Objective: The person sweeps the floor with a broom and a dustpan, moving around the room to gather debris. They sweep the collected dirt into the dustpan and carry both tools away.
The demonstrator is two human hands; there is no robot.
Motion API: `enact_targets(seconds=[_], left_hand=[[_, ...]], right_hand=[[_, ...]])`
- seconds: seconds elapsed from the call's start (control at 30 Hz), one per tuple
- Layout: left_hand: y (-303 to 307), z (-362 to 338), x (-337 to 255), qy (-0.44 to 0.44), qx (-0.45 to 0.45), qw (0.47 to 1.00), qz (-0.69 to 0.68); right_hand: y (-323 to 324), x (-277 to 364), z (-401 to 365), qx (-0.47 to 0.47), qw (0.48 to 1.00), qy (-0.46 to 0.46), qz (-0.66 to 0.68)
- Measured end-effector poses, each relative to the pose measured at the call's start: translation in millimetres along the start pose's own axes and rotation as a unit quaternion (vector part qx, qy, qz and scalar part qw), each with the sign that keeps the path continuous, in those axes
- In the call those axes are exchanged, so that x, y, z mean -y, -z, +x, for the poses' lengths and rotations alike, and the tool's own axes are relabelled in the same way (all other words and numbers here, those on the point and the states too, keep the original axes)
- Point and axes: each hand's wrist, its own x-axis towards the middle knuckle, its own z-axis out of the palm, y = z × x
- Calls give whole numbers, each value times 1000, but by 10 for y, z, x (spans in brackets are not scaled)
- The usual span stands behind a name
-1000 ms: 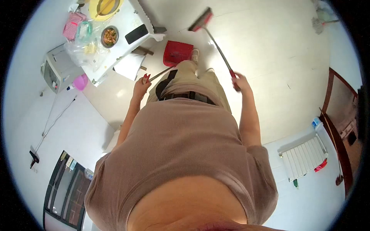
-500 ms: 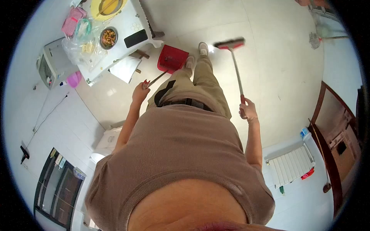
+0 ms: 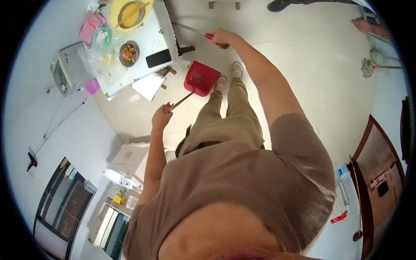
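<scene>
My left hand (image 3: 161, 116) is closed round the handle of a red dustpan (image 3: 202, 78), whose pan lies on the floor just before my feet. Stretched out ahead, my right hand (image 3: 223, 38) grips the red end of a broom (image 3: 190, 29). The broom's metal stick runs left and passes under the edge of the white table (image 3: 113, 88); its brush head is hidden there. Dark bits show inside the dustpan.
On the table are a bowl of food (image 3: 129, 53), a black phone (image 3: 158, 58) and a yellow basin (image 3: 147, 9). A white stool (image 3: 148, 86) stands beside it. Another person's shoe (image 3: 278, 5) and hand (image 3: 362, 26) appear at upper right, near a mop (image 3: 367, 68).
My right hand has swung forward and left with the broom, taking its head from the open floor to under the table. The left hand still holds the dustpan. Another person's shoe has come into view.
</scene>
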Motion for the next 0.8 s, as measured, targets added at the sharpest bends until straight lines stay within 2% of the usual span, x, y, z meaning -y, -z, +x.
enact_targets(seconds=[0.03, 0.1, 0.13, 0.2, 0.23, 0.3, 0.37, 0.43, 0.47, 0.5, 0.53, 0.57, 0.6, 0.73, 0.8], left_hand=[[73, 4, -131, 48, 26, 998, 18], [108, 26, -222, 72, 33, 997, 21], [126, 43, -264, 88, 37, 995, 17], [60, 109, -179, 68, 18, 997, 6], [53, 89, -187, 44, 0, 999, -6], [117, 72, -288, 64, 20, 998, 12], [139, 106, -330, 63, 16, 998, 26], [175, 130, -354, 60, 20, 998, 28], [200, 146, -373, 59, 24, 997, 32], [229, 174, -389, 71, 39, 996, 24], [201, 221, -316, 68, 37, 997, 22], [118, 283, -177, 53, 33, 998, 28], [68, 311, -118, 37, 27, 998, 33], [144, 313, -211, 20, 21, 999, 28], [-22, 400, 6, -10, 6, 1000, -5]], right_hand=[[9, 45, 352, 0, 1000, 3, 4], [-33, 134, 888, 1, 987, -29, -155], [-77, 144, 1009, 5, 988, -27, -154], [-180, 151, 1134, -44, 987, -101, -121], [-228, 85, 1087, -39, 987, -103, -121], [-306, -198, 829, -32, 996, -50, -72], [-419, -688, 628, -42, 995, -62, 64], [-394, -883, -52, -61, 990, -100, 81], [-436, -1170, -306, -79, 993, -63, 64], [-431, -1193, -765, -150, 989, -1, 15], [-441, -1341, -1099, -123, 984, -76, 106], [-424, -1322, -1501, -109, 952, -189, 214], [-510, -1604, -1722, -127, 937, -197, 259], [-703, -1950, -2881, -179, 910, -238, 287], [-863, -2057, -3361, -209, 879, -267, 335]])
